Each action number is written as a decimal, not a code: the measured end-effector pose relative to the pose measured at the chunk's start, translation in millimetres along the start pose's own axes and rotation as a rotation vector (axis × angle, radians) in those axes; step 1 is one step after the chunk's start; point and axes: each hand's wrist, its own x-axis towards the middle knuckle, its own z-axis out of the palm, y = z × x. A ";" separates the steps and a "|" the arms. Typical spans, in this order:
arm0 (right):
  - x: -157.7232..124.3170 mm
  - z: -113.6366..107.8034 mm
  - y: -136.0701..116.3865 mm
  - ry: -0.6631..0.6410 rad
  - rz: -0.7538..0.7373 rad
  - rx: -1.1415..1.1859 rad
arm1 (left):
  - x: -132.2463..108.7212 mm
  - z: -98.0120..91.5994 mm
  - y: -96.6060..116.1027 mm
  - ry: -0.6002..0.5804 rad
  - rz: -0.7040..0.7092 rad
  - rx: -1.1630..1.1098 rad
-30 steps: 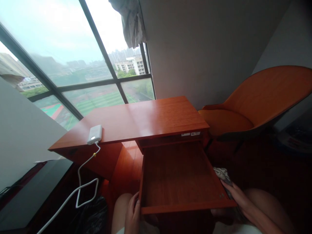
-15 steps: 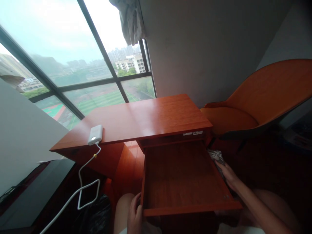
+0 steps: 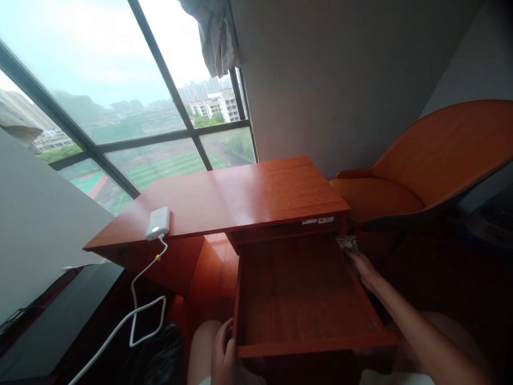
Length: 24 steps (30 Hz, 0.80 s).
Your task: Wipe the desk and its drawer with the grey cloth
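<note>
A reddish-brown wooden drawer (image 3: 300,294) is pulled far out of the desk (image 3: 248,192), and its inside is bare. My left hand (image 3: 223,350) grips the drawer's front left corner, its fingers curled against the side. Along the outer right side of the drawer, near the desk, my right hand (image 3: 364,268) holds a crumpled patterned cloth (image 3: 347,244) against the wood. The fingers of that hand are partly hidden by the cloth and the drawer's side.
A white power bank (image 3: 158,223) lies at the desk's left edge, its white cable (image 3: 136,286) hanging down. An orange chair (image 3: 401,176) stands at the right. A black plastic bag (image 3: 160,347) is on the floor, beside a dark-topped surface (image 3: 64,321) at far left.
My right hand has slid the cloth along the drawer's right side, away from me and toward the desk. My left hand stays at the front left corner.
</note>
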 end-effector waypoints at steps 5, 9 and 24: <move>-33.6 -16.1 7.7 -0.013 0.106 0.029 | 1.5 -0.1 2.6 -0.010 -0.018 -0.001; -64.2 -38.5 15.9 0.005 0.179 0.026 | 6.0 -5.2 5.5 -0.060 -0.039 0.002; -132.6 -61.7 12.3 0.052 0.358 0.052 | 11.4 -6.3 -9.4 -0.106 -0.081 -0.013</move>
